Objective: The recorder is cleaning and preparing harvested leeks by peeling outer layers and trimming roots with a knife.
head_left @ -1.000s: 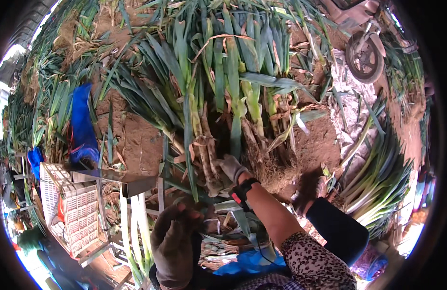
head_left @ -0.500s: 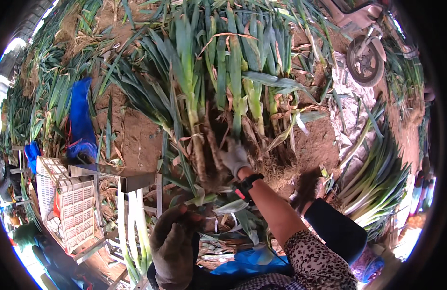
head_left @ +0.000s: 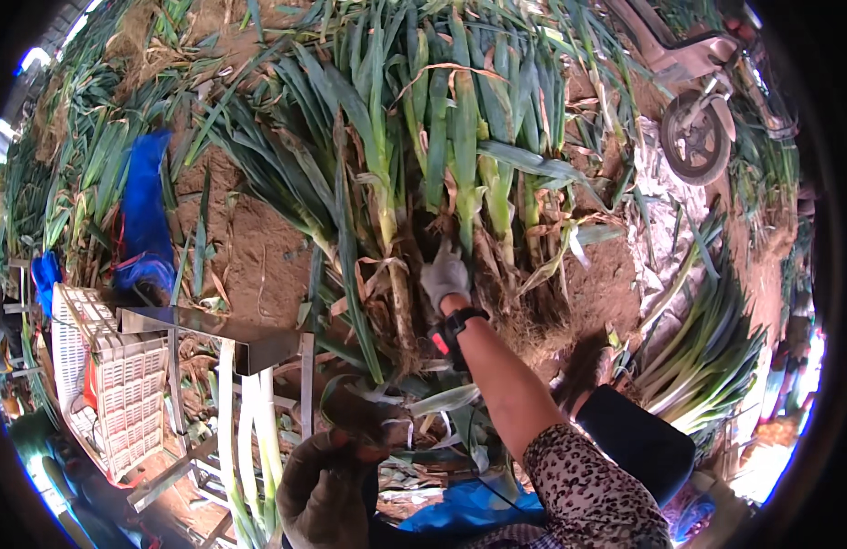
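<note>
My right hand (head_left: 446, 274), in a pale grey glove with a dark band at the wrist, is reached into a row of earthy leeks (head_left: 464, 165). Its fingers close around the lower part of a leek, partly hidden among the stalks and roots. Low in view, my left hand (head_left: 324, 489) wears a worn brownish glove, its fingers curled together; I cannot make out anything held in it. Beside my left hand stand several peeled white leek stalks (head_left: 249, 425), against a metal stand (head_left: 245, 343).
A white plastic basket (head_left: 135, 398) stands at the left. Blue cloth (head_left: 149, 215) lies behind it. Peeled leeks (head_left: 702, 357) are heaped at the right, near pale sheeting (head_left: 657, 210). A wheeled vehicle (head_left: 693, 137) stands far right. More unpeeled leeks (head_left: 85, 197) cover the ground at far left.
My right hand has moved a little up and away, deeper among the leek stalks. My left hand has sunk slightly lower. The view has shifted a little.
</note>
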Action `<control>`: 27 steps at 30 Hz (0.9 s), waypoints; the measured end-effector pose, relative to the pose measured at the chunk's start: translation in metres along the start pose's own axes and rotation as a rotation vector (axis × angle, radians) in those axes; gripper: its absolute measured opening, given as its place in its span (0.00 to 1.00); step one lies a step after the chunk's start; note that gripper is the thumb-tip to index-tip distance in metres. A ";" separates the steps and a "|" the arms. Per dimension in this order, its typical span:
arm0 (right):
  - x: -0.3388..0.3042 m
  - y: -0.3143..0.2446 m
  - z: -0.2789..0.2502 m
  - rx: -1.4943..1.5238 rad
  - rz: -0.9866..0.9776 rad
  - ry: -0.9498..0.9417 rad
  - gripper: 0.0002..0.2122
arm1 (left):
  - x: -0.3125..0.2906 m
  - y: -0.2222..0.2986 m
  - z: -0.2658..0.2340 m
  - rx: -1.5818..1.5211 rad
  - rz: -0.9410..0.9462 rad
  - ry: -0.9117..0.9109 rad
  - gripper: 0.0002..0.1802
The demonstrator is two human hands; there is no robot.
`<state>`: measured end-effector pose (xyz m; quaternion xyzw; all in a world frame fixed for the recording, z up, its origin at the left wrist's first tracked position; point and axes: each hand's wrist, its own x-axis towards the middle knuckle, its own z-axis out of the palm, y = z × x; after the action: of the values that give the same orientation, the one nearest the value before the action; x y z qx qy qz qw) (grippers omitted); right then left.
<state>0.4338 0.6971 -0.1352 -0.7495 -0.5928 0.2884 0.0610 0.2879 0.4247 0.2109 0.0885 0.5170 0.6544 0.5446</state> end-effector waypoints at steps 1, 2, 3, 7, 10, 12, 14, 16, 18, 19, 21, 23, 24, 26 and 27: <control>0.008 0.003 -0.004 -0.046 0.007 -0.036 0.41 | -0.001 0.001 -0.003 -0.007 0.005 -0.004 0.20; 0.016 0.003 -0.004 -0.093 0.013 -0.073 0.40 | -0.001 0.003 -0.007 0.001 0.004 0.011 0.20; 0.020 -0.001 0.000 -0.080 0.019 -0.037 0.38 | -0.002 0.004 -0.008 0.004 0.002 0.021 0.20; 0.124 0.074 -0.013 -0.484 -0.226 -0.180 0.22 | 0.017 0.006 0.004 -0.020 -0.068 -0.105 0.20; 0.028 -0.013 -0.012 0.093 0.027 -0.314 0.22 | 0.001 0.007 -0.013 0.001 -0.023 0.068 0.20; 0.004 -0.009 -0.017 -0.139 -0.058 -0.309 0.25 | 0.003 0.007 -0.010 -0.002 -0.033 0.056 0.20; -0.002 0.003 -0.023 -0.080 -0.019 -0.328 0.27 | 0.004 0.007 -0.005 -0.004 -0.037 0.034 0.19; -0.001 0.012 -0.034 -0.017 0.002 -0.367 0.27 | 0.004 0.008 0.001 -0.006 -0.034 0.020 0.19; 0.001 0.017 -0.044 -0.250 -0.296 -0.352 0.28 | 0.002 0.009 0.007 -0.010 -0.037 0.006 0.19; 0.003 0.037 -0.041 -0.480 -0.617 -0.257 0.30 | 0.003 0.009 0.014 -0.016 -0.042 -0.020 0.19; -0.020 0.047 -0.055 -0.188 -0.839 -0.138 0.24 | 0.000 0.011 0.018 -0.018 -0.042 -0.023 0.19; -0.062 0.047 -0.083 0.246 -0.678 -0.310 0.21 | -0.005 0.012 0.022 -0.028 -0.038 -0.019 0.19; -0.090 0.033 -0.097 0.477 -0.508 -0.456 0.21 | -0.007 0.013 0.021 -0.029 -0.030 -0.008 0.19; -0.136 0.017 -0.125 0.868 -0.236 -0.549 0.20 | -0.014 0.013 0.019 -0.042 -0.029 -0.012 0.19; -0.141 0.024 -0.118 1.026 -0.164 -0.622 0.19 | -0.018 0.013 0.019 -0.042 -0.021 -0.014 0.19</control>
<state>0.4952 0.5892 0.0026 -0.4566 -0.4239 0.7375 0.2606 0.2998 0.4228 0.2376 0.0761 0.5003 0.6589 0.5565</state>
